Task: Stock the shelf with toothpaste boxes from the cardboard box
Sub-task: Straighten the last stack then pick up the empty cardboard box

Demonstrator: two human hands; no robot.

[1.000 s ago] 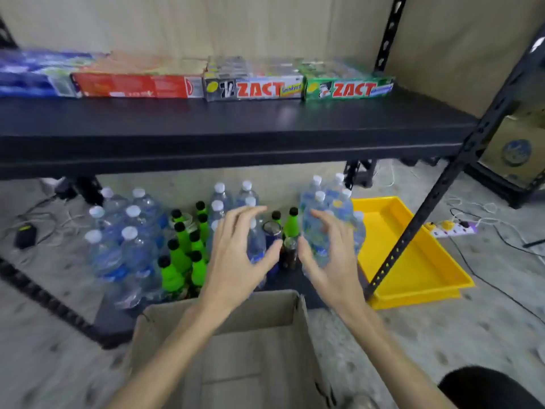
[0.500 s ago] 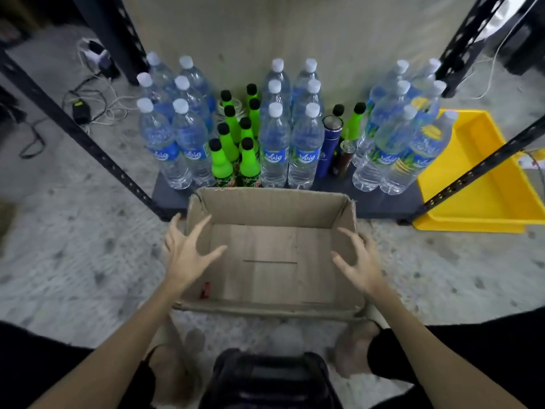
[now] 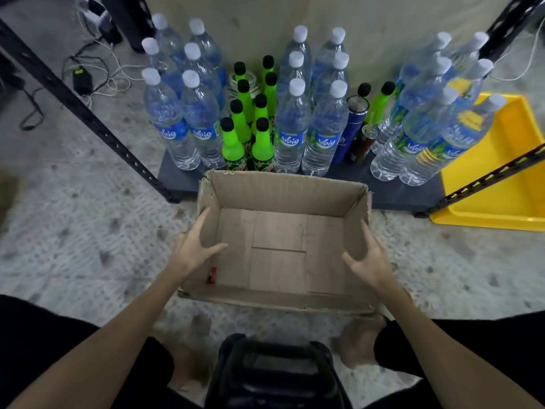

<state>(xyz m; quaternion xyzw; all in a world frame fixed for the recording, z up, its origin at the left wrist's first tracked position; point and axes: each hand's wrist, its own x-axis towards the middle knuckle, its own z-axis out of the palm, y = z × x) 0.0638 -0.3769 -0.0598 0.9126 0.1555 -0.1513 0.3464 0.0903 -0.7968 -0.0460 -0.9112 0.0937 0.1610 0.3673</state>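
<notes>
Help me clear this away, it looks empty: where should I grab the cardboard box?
Probably take the cardboard box by its two short side walls, one hand from each side. It sits upright and open-topped, and the left hand and right hand already flank those walls, fingers spread.

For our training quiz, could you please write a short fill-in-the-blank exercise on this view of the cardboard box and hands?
1. The cardboard box holds no ____ boxes.
2. The green bottles have ____ caps.
3. The tray right of the shelf is ____.
4. The left hand and right hand are at the box's ____ walls.

Missing words: toothpaste; black; yellow; side
</notes>
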